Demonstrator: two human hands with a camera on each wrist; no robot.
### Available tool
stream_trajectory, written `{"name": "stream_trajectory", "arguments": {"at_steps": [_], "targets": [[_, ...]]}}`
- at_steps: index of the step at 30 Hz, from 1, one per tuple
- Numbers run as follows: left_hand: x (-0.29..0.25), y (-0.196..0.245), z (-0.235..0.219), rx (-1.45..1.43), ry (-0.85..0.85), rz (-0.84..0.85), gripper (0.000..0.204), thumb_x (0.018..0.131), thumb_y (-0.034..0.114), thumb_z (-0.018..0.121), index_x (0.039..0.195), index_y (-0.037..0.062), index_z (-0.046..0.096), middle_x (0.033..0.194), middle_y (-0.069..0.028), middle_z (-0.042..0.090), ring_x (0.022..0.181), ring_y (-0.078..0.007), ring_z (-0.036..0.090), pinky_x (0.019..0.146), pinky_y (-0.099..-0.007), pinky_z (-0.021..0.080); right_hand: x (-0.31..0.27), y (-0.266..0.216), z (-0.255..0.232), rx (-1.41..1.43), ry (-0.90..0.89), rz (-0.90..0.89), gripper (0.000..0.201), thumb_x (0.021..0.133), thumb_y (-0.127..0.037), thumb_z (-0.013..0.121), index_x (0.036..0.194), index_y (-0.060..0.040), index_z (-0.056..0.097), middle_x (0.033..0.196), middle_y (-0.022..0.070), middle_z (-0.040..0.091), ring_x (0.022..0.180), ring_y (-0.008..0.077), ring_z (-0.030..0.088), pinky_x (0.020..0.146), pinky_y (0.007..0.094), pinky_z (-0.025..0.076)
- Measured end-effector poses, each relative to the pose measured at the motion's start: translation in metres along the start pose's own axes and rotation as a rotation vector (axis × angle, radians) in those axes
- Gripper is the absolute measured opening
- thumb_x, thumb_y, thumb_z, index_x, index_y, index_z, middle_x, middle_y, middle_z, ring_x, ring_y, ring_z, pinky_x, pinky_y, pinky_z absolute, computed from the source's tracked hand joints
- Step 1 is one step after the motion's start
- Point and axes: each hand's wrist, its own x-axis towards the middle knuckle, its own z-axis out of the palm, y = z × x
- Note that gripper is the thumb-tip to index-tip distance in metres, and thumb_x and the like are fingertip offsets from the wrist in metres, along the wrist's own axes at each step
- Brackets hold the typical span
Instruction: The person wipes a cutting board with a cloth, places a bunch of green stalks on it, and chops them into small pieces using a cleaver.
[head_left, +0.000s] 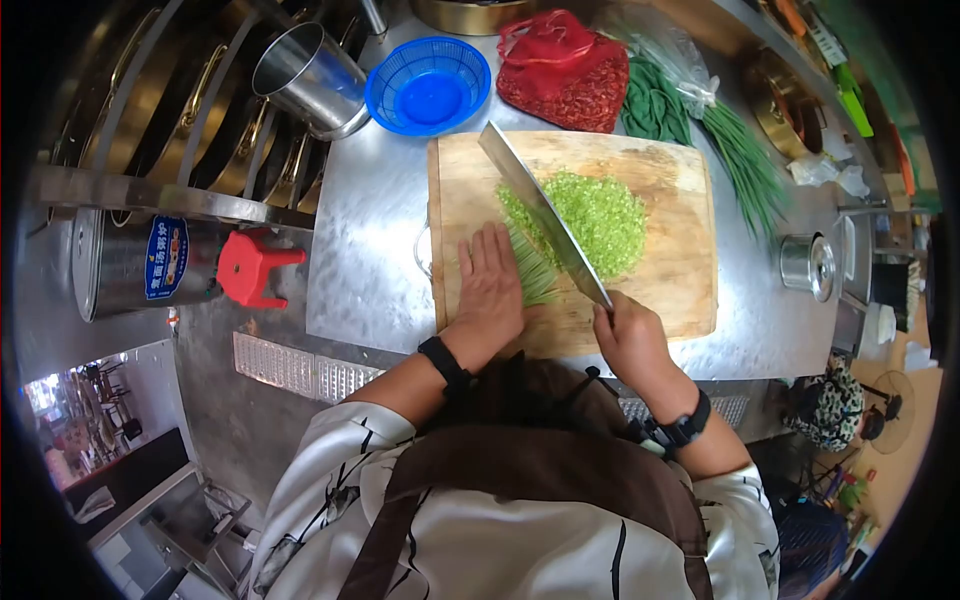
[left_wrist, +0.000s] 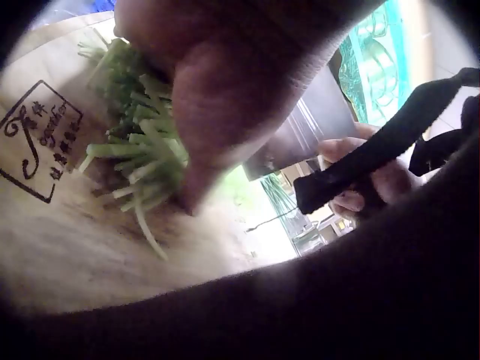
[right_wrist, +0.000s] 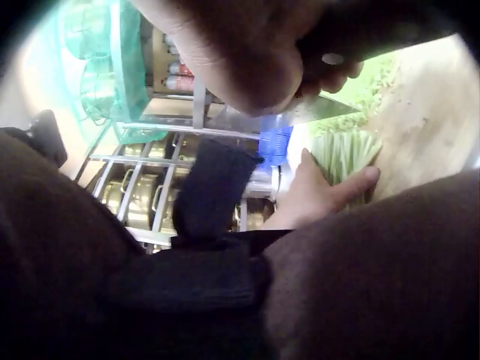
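Note:
On a wooden cutting board (head_left: 680, 250) lies a mound of finely chopped pale green pieces (head_left: 605, 225). Beside it is a bunch of thin green stalks (head_left: 532, 268), whose cut ends (left_wrist: 142, 150) fan out in the left wrist view. My left hand (head_left: 490, 285) presses on the bunch with fingers straight and thumb spread at its near end. The right hand (head_left: 635, 340) grips a cleaver (head_left: 540, 205) by its dark handle (right_wrist: 375, 34). Its broad blade slants across the board, between the bunch and most of the mound.
Behind the board on the metal table (head_left: 350, 250) stand a blue basket (head_left: 428, 88), a red bag (head_left: 560, 75) and long green leaves (head_left: 740, 160) in plastic. A metal cylinder (head_left: 312, 85) is at back left, a lidded pot (head_left: 806, 265) at right, a red stool (head_left: 255, 268) below left.

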Motion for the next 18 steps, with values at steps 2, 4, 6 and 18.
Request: {"name": "stream_trajectory", "arguments": {"at_steps": [2,4,6,18], "targets": [[-0.001,0.000,0.003,0.011,0.013,0.030,0.115,0.070,0.044,0.080,0.144,-0.0183,0.016,0.148,-0.0316,0.027,0.139,-0.0454,0.025,0.116,-0.0579,0.012,-0.014,-0.007,-0.016,-0.013,-0.062,0.043,0.015,0.090,-0.012,0.061,0.086,0.0014,0.057,0.068,0.0241,0.061,0.062,0.0428,0.061,0.058,0.0494,0.050],[0.000,-0.002,0.016,0.017,0.049,0.030,0.112,0.072,0.042,0.078,0.144,-0.0180,0.016,0.148,-0.0317,0.026,0.139,-0.0457,0.024,0.116,-0.0585,0.012,-0.025,-0.010,-0.026,-0.032,-0.120,0.091,0.014,0.090,-0.011,0.061,0.086,0.0018,0.058,0.069,0.0242,0.061,0.064,0.0435,0.061,0.059,0.0495,0.049],[0.000,-0.004,0.024,0.024,0.085,0.019,0.110,0.074,0.040,0.077,0.144,-0.0178,0.016,0.149,-0.0317,0.026,0.140,-0.0460,0.024,0.116,-0.0590,0.012,-0.031,-0.013,-0.030,-0.066,-0.190,0.081,0.014,0.089,-0.012,0.059,0.085,0.0010,0.057,0.071,0.0232,0.062,0.062,0.0421,0.062,0.058,0.0489,0.051],[0.002,-0.004,0.023,0.020,0.044,0.003,0.103,0.073,0.034,0.078,0.143,-0.0157,0.021,0.147,-0.0315,0.028,0.138,-0.0463,0.025,0.115,-0.0593,0.016,-0.012,-0.017,-0.022,-0.087,-0.310,0.139,0.013,0.087,-0.009,0.058,0.082,0.0025,0.055,0.067,0.0238,0.061,0.063,0.0424,0.063,0.058,0.0499,0.051]]}}
